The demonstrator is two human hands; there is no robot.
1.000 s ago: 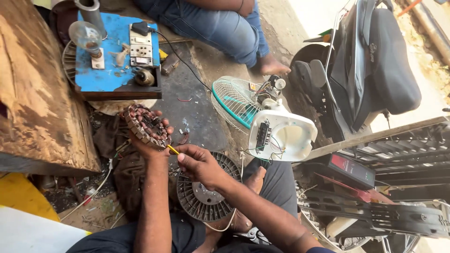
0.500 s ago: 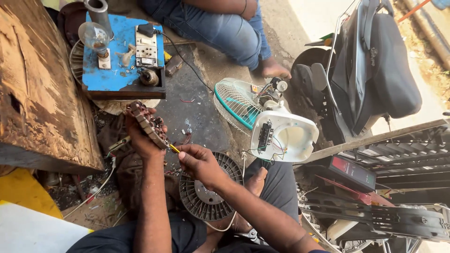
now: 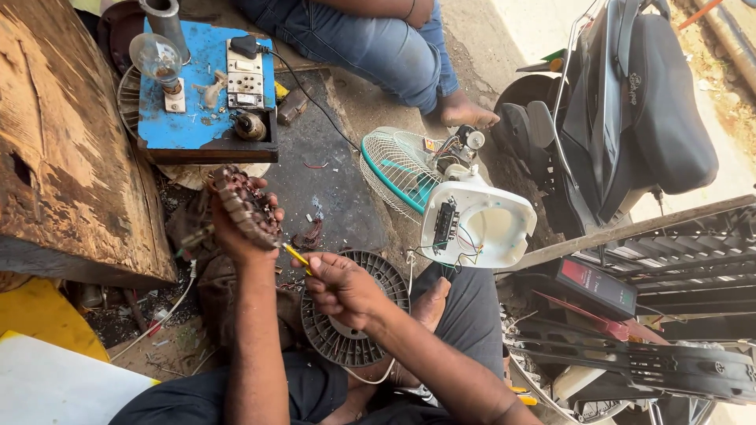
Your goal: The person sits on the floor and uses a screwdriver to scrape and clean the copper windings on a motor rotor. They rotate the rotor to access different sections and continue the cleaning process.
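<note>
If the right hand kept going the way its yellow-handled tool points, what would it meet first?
Most likely the wound motor stator held up in the left hand. The right hand aims its yellow-handled tool up and left at the stator's lower edge; whether the tip already touches it is unclear.

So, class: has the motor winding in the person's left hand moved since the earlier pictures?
Yes. The left hand has lifted the motor winding up the picture, closer to the blue board; it now sits just below its edge.

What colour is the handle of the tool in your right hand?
Yellow: the tool in the right hand has a yellow handle, seen in the head view.
</note>
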